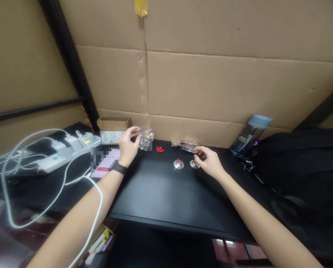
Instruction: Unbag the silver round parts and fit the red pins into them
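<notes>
My left hand point(128, 144), with a black band on the wrist, pinches a small clear plastic bag point(146, 138) at the back of the black table point(166, 193). My right hand point(209, 160) rests on the table with its fingers curled at a small round metal piece point(194, 164) and close to another clear bag point(189, 147). A second round metal piece with a red top point(179, 163) lies just left of it. A little heap of small red parts point(160, 149) lies between the two bags.
A small open cardboard box point(113, 128) stands at the back left, a phone point(106, 162) lies before it. A white power strip point(68, 150) with white cables lies on the left. A blue-capped bottle point(249, 136) and a black bag point(303, 167) are on the right. A cardboard wall rises behind.
</notes>
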A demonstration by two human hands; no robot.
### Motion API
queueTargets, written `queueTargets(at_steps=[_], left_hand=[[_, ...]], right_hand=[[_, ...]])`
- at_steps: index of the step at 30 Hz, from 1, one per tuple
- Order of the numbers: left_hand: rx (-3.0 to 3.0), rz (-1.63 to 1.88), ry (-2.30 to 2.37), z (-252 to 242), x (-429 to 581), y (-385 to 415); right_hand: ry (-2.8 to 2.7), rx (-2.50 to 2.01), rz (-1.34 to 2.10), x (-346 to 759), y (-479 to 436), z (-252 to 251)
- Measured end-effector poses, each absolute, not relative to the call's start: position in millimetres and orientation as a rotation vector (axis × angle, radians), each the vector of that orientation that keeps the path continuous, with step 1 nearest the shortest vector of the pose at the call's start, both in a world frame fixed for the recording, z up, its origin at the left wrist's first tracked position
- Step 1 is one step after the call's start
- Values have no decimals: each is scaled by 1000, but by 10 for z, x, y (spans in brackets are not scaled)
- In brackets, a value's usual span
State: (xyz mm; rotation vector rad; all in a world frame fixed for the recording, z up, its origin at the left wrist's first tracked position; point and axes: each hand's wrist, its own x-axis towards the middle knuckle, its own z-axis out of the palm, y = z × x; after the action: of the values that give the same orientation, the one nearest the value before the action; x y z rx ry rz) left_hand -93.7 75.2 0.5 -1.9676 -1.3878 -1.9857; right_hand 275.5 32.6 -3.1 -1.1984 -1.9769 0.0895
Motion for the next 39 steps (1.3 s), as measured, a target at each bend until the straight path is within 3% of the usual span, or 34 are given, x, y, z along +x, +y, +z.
queueTargets(at_steps=[5, 10, 14, 26, 39], left_hand=[[-2176, -1745, -1277, -24, -838, 709], [-2294, -1635, -1205, -60, -810, 691], [-2300, -1605, -1234, -108, -875, 761], [-2175, -1703, -1445, -199, -1009, 926], [-1996, -1938, -1773, -396, -1108, 1149]], right_hand=[[-2153, -914, 91, 2023, 476, 223], [-2121, -910, 94, 1212, 998, 342], [-2098, -849, 269, 900, 1351, 301], [-2020, -845, 357, 939, 1401, 284], [-1874, -734, 292, 1595, 1027, 716]])
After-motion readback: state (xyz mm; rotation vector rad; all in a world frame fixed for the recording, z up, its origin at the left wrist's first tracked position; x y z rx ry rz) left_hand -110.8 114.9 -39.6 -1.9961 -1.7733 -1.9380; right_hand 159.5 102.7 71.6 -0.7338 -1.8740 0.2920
